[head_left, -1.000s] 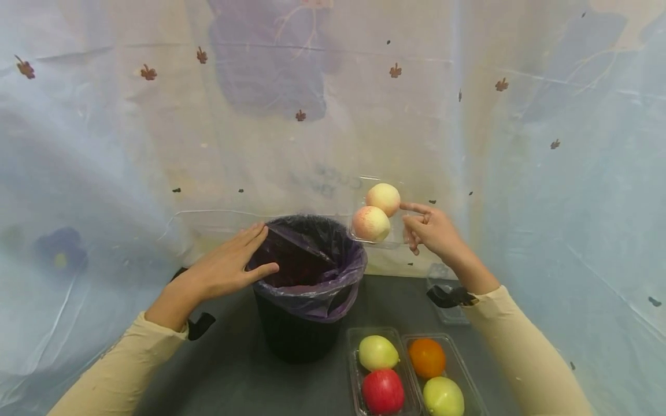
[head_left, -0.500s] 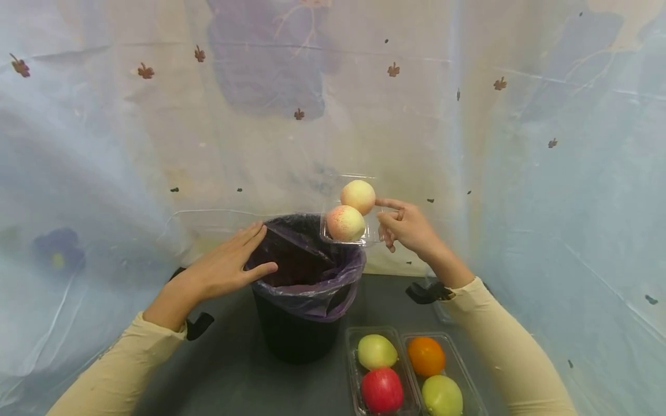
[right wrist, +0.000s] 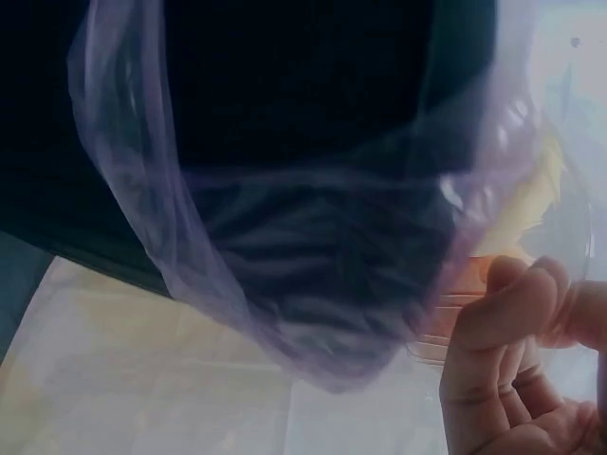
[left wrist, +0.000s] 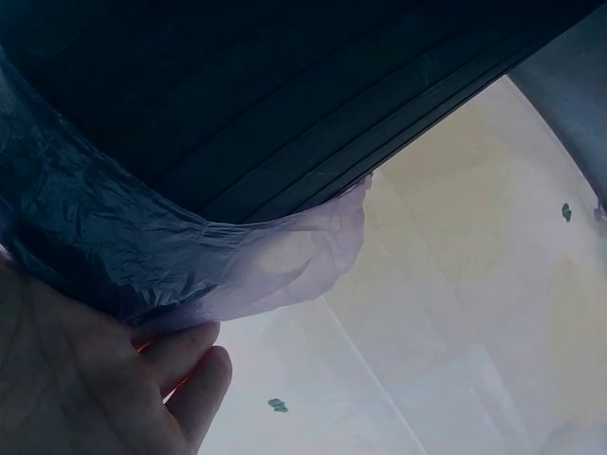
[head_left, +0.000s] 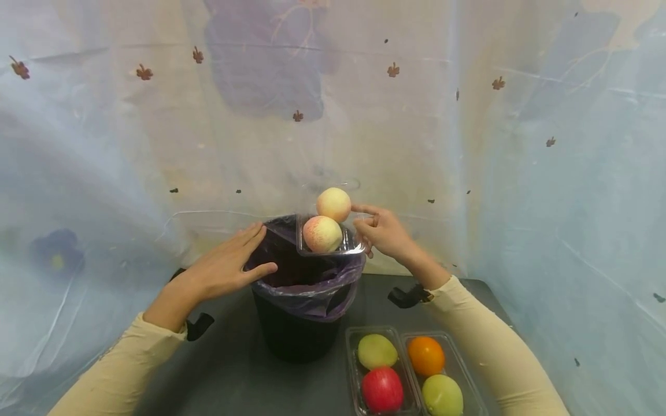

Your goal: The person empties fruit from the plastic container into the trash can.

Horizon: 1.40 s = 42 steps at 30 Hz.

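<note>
My right hand pinches the right side of a clear plastic tray. Two pale yellow-pink peaches sit in it, the farther peach behind the nearer peach. The tray is held over the right back part of a black bin lined with a purple bag. With fingers extended, my left hand rests at the bin's left rim. In the left wrist view its fingers touch the overhanging bag. The right wrist view has the hand's curled fingers at the tray edge, partly behind the bag.
Two clear trays stand side by side at the front right of the dark table. One tray holds a yellow-green fruit and a red apple; the other, an orange and a green fruit. A patterned plastic curtain surrounds the table.
My right hand has carried the tray of peaches leftward, from beside the bin to over its opening, and slightly down in the last half second. The left hand has stayed at the rim.
</note>
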Available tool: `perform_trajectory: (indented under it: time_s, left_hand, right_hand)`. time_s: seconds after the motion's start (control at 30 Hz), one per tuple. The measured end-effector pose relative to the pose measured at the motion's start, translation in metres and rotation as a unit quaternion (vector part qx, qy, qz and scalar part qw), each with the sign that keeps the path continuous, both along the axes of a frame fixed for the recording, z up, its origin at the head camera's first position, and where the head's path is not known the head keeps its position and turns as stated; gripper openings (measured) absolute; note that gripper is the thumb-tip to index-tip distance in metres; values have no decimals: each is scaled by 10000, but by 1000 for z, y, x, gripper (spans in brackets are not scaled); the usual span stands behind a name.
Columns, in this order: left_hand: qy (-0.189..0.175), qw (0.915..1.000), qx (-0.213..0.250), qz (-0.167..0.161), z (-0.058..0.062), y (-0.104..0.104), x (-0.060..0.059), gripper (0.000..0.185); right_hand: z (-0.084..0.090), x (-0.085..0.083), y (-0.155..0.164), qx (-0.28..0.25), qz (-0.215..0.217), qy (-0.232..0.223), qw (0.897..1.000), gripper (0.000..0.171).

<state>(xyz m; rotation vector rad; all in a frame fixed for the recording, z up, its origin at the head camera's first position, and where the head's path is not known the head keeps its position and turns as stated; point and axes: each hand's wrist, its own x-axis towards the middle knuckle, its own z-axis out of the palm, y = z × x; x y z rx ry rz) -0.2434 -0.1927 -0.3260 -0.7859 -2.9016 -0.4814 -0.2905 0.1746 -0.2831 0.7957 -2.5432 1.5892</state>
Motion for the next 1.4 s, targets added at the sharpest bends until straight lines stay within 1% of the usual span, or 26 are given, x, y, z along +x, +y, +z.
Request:
perform_trajectory:
  time_s: [0.2, 0.4, 0.5, 0.63, 0.77, 0.9, 1.1, 1.4]
  left_hand:
    - [42, 10000, -15, 26, -2, -2, -3, 100]
    - [66, 10000, -47, -9, -1, -3, -2, 99]
    - [74, 10000, -58, -25, 1, -3, -1, 98]
    - [41, 10000, -44, -15, 1, -3, 0, 98]
    - [-20, 10000, -28, 8, 2, -3, 1, 98]
    - [-33, 10000, -37, 21, 2, -3, 2, 98]
    - [-82, 10000, -7, 41, 3, -2, 3, 99]
    - [-66, 10000, -5, 15, 3, -2, 3, 99]
  right_hand:
    - [-8, -1, -9, -33, 139, 191, 9997, 49]
    - [-11, 0, -14, 161, -7, 371, 9992, 48]
    - [-12, -1, -15, 221, 0, 502, 9985, 48]
    - [-13, -3, -16, 278, -28, 775, 9966, 50]
    - [-15, -4, -17, 491, -131, 1232, 9911, 51]
    - [-15, -6, -19, 571, -132, 1600, 9854, 48]
    - [-19, -8, -20, 749, -137, 2168, 9732, 45]
    - [-20, -8, -22, 802, -41, 2538, 9639, 43]
